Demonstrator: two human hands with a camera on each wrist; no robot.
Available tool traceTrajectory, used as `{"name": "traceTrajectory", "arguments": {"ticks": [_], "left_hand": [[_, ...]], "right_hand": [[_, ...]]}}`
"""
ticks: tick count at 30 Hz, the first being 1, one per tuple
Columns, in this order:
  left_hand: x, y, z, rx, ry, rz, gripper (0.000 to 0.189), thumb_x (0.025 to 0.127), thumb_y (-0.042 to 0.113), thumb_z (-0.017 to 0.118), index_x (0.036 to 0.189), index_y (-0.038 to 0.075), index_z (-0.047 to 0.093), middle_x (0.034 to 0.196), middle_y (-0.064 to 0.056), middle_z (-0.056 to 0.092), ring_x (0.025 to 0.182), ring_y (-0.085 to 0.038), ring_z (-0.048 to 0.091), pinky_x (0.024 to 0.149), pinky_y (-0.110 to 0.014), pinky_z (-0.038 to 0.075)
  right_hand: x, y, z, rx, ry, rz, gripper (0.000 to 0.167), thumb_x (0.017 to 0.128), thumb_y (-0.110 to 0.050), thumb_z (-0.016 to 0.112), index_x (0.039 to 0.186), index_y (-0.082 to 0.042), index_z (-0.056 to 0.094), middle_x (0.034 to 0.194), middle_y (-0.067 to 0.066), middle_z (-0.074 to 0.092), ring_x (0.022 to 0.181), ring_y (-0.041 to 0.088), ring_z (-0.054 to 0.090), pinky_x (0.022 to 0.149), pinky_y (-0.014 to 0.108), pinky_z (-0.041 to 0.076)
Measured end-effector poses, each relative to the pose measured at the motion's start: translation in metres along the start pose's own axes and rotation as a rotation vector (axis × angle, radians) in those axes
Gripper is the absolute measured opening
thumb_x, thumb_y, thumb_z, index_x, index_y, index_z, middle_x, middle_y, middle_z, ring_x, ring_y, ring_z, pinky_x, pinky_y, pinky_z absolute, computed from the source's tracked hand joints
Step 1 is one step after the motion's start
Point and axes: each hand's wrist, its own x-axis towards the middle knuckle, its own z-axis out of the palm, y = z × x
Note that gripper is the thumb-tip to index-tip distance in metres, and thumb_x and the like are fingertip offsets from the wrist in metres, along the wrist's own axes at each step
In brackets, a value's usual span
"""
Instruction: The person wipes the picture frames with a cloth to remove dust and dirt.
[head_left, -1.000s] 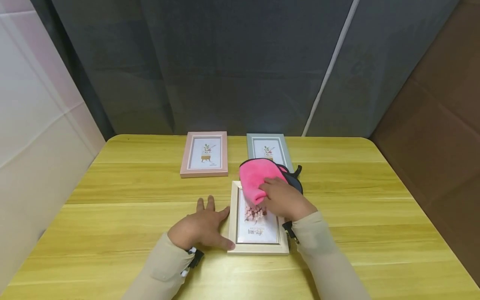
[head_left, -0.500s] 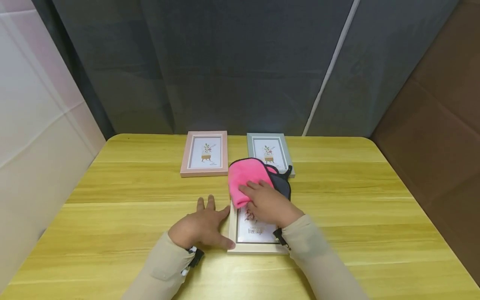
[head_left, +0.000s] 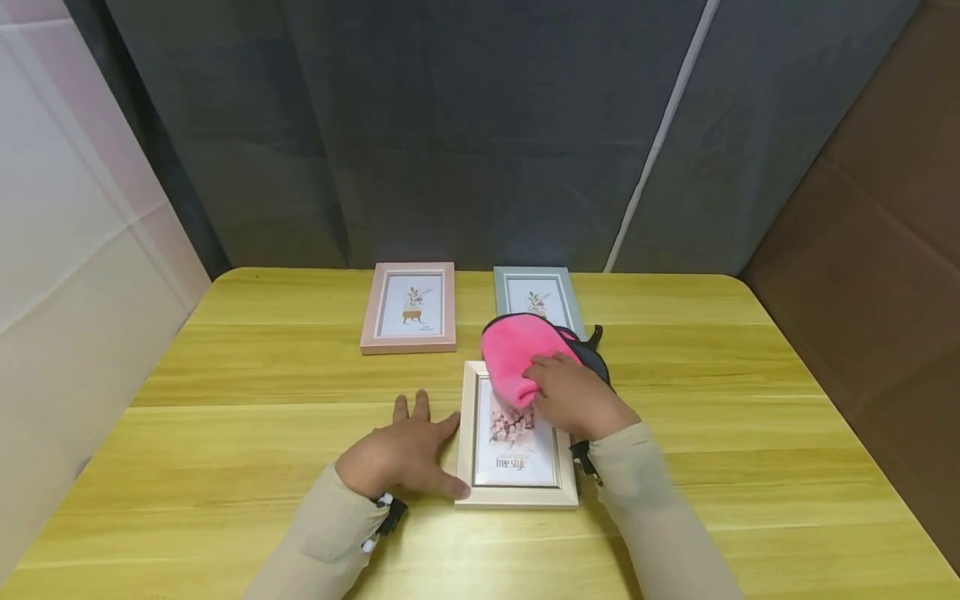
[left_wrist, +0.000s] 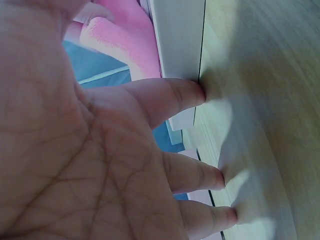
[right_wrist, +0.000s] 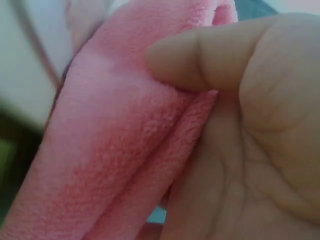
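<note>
A cream picture frame (head_left: 517,497) lies flat on the wooden table, its blossom picture and lettering facing up. My left hand (head_left: 405,454) is spread at its left side, thumb at the near left corner and a fingertip against the side edge. In the left wrist view, the fingers (left_wrist: 175,97) stand straight, tips down on the table beside the frame. A pink cloth (head_left: 517,350) with a dark grey back and black trim covers the frame's far right part. My right hand (head_left: 577,396) grips it; in the right wrist view, the thumb presses into the folded pink cloth (right_wrist: 110,125).
Behind, a pink picture frame (head_left: 408,343) lies at the left and a grey-blue picture frame (head_left: 573,304) at the right, the latter partly covered by the cloth. A dark curtain (head_left: 450,133) hangs past the far edge of the table (head_left: 225,417).
My right hand slid left with the cloth over the cream frame, then back right, uncovering the blossom picture again. My left hand and the frames stayed put.
</note>
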Motion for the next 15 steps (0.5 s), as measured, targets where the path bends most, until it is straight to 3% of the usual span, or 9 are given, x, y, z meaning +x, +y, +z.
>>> {"name": "traceTrajectory", "arguments": {"ticks": [5,12,15], "left_hand": [[-0.002,-0.001,0.000,-0.005,0.002,0.007,0.103,0.070,0.055,0.084,0.153,0.012,0.040,0.156,-0.038,0.007,0.141,-0.061,0.003,0.095,-0.077,0.033],[-0.001,-0.001,0.000,0.015,0.006,0.012,0.102,0.069,0.056,0.083,0.152,0.012,0.042,0.155,-0.040,0.010,0.140,-0.062,0.007,0.092,-0.075,0.037],[0.000,-0.001,0.000,0.022,0.007,0.016,0.102,0.069,0.057,0.083,0.152,0.012,0.042,0.155,-0.040,0.011,0.139,-0.062,0.007,0.091,-0.076,0.037]], "right_hand": [[0.001,0.003,0.001,-0.003,0.008,0.045,0.039,0.100,-0.015,0.047,0.136,-0.006,0.059,0.149,0.016,0.046,0.143,0.034,0.034,0.118,0.046,0.020],[0.012,-0.026,0.019,0.004,-0.008,-0.129,0.045,0.100,-0.018,0.054,0.144,-0.008,0.053,0.149,0.011,0.048,0.143,0.027,0.035,0.119,0.044,0.018],[0.012,-0.033,0.022,0.036,-0.020,-0.143,0.047,0.100,-0.018,0.055,0.146,-0.010,0.051,0.151,0.009,0.046,0.144,0.027,0.033,0.119,0.044,0.018]]}}
